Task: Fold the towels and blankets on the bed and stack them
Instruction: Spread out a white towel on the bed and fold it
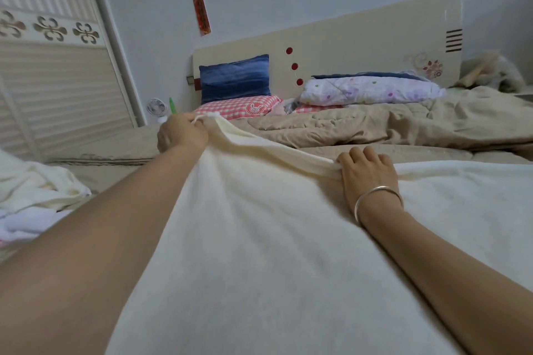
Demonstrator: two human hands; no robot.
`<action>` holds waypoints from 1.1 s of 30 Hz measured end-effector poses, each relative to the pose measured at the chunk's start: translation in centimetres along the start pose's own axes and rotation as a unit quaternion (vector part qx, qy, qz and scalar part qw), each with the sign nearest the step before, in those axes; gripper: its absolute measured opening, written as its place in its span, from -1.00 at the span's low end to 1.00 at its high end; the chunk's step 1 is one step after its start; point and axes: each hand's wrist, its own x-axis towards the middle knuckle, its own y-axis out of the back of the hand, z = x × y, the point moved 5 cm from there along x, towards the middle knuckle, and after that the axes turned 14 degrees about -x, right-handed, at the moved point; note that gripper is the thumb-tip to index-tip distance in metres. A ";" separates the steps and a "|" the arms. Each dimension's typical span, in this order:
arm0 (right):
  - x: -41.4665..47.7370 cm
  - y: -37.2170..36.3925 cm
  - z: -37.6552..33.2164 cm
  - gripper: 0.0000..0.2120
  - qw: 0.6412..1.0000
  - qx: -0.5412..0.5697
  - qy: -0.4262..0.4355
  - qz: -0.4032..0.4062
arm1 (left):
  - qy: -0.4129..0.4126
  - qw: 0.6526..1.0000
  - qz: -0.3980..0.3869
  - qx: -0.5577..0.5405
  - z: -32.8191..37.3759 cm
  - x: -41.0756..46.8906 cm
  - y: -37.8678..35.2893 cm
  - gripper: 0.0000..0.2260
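The left hand [181,135], 11 o'clock, pinches the blanket [259,239] corner; the right hand [367,173], 1 o'clock, grips its edge, seemingly tensioning a fold.

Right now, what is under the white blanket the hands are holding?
A beige quilt shows past the blanket's far edge and seems to run under it. Whatever else lies beneath is covered.

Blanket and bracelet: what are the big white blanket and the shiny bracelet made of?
The blanket looks like soft fleece or terry cloth: cream, matte, fuzzy, bunching into soft folds where the left hand grips it. The bracelet looks like polished metal, perhaps silver: a thin, smooth, pale grey band with bright glints.
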 end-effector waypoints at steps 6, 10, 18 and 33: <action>-0.7 8.2 -0.4 -0.75 0.999 0.030 0.014 0.026 | -0.053 0.990 -0.123 0.032 -2.7 -4.0 0.6 -0.71; -3.6 14.1 -2.0 -0.74 0.985 -0.006 0.149 -0.089 | -0.191 0.976 -0.087 0.049 -2.3 -8.0 8.6 -0.77; -13.3 11.4 -8.4 -0.71 0.893 -0.010 0.351 -0.280 | -0.225 0.945 -0.128 0.201 -9.4 -17.7 11.6 -0.60; -16.7 9.4 -7.3 -0.65 0.952 0.058 0.117 -0.278 | -0.121 0.982 -0.142 -0.025 -7.7 -20.7 24.6 -0.75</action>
